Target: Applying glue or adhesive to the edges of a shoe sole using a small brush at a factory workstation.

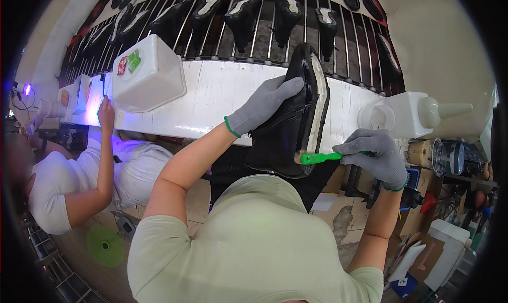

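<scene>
My left hand (267,104), in a grey knit glove with a green cuff, grips a black boot (280,134) by its side, thumb on the upper. The boot is tipped so that its pale underside strip (317,102) faces right, its toe pointing away from me. My right hand (373,152), gloved alike, is closed around the handle of a small green brush (321,157), much like a toothbrush. The brush's bristles touch the lower edge of the boot's underside, at the end nearest me. Part of the boot lies behind my left hand.
Across the white bench (211,86) stand a white plastic tub (145,75) at left and a white nozzle bottle (410,112) beside a small cup (379,116) at right. Behind runs a roller conveyor (344,52) bearing several black boots. A co-worker (84,178) sits at left.
</scene>
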The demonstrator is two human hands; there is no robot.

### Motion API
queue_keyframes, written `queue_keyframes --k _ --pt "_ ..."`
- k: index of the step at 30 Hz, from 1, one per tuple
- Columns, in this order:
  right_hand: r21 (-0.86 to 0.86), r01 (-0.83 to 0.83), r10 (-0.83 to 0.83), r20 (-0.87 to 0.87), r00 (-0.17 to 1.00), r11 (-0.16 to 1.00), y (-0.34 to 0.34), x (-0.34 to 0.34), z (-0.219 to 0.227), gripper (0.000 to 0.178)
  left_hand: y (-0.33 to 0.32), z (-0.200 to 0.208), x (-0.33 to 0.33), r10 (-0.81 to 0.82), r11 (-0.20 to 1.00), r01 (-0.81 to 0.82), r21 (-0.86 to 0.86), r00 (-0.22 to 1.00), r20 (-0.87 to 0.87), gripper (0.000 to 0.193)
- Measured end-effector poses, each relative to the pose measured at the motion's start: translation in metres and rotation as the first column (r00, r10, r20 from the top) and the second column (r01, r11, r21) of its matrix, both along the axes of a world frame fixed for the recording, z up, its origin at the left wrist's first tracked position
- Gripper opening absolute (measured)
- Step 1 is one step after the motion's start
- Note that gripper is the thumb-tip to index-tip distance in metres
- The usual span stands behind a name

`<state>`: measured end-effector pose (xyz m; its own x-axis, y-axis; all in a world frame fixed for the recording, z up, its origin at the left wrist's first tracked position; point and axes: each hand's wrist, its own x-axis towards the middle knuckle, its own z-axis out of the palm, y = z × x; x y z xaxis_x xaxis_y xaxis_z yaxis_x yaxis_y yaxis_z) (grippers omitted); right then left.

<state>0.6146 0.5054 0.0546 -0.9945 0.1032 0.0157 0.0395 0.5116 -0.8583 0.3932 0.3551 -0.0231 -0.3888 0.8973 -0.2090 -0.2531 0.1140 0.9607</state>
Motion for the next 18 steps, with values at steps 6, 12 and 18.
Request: queue_keyframes --k 6,12,18 --pt "-0.035 -0.103 0.105 0.062 0.993 0.994 0.009 -0.006 0.002 0.027 0.004 -0.011 0.011 -0.056 0.984 0.102 -0.143 0.952 0.3 0.055" --pt "-0.139 -0.187 0.199 0.084 0.976 0.973 0.015 -0.018 -0.002 0.027 0.005 -0.034 0.029 -0.144 0.914 0.337 -0.224 0.789 0.597 0.044" --pt "-0.152 -0.238 0.253 0.09 0.963 0.959 0.02 -0.027 -0.003 0.025 -0.005 -0.038 0.054 -0.25 0.886 0.464 -0.013 0.501 0.828 0.044"
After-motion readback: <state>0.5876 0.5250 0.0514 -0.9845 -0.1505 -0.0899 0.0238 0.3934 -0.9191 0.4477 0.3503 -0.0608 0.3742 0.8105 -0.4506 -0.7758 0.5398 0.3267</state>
